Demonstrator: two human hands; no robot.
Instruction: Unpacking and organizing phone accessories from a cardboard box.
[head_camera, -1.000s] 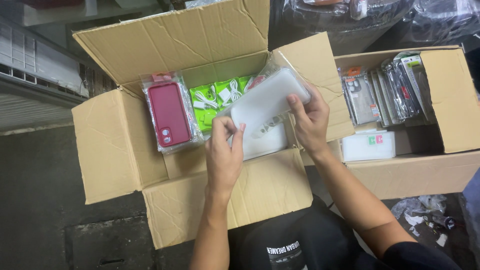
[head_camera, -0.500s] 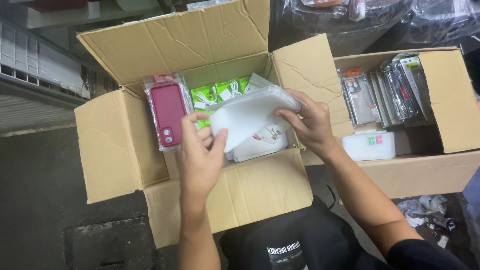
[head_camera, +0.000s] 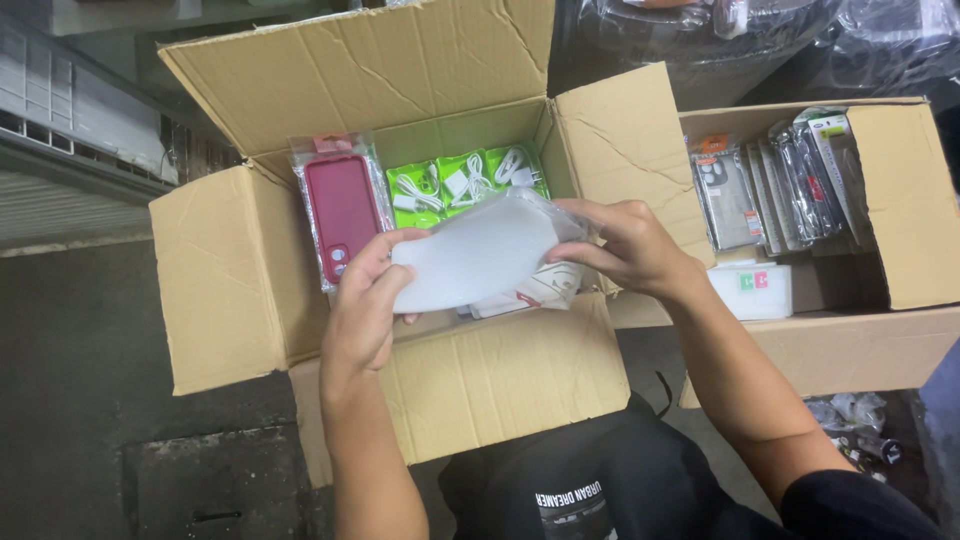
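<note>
Together, my left hand (head_camera: 365, 300) and right hand (head_camera: 625, 245) pinched opposite ends of a frosted white flat plastic packet (head_camera: 480, 255), held over the large open cardboard box (head_camera: 220, 280). Its long axis ran left to right, rising slightly toward the right, and it looked translucent and glossy. Behind it I saw a red phone case in a clear sleeve (head_camera: 340, 210), green-backed charger packs (head_camera: 465, 180), and, rightward, a second cardboard box (head_camera: 910, 210) of clear-wrapped cases (head_camera: 780, 185).
</note>
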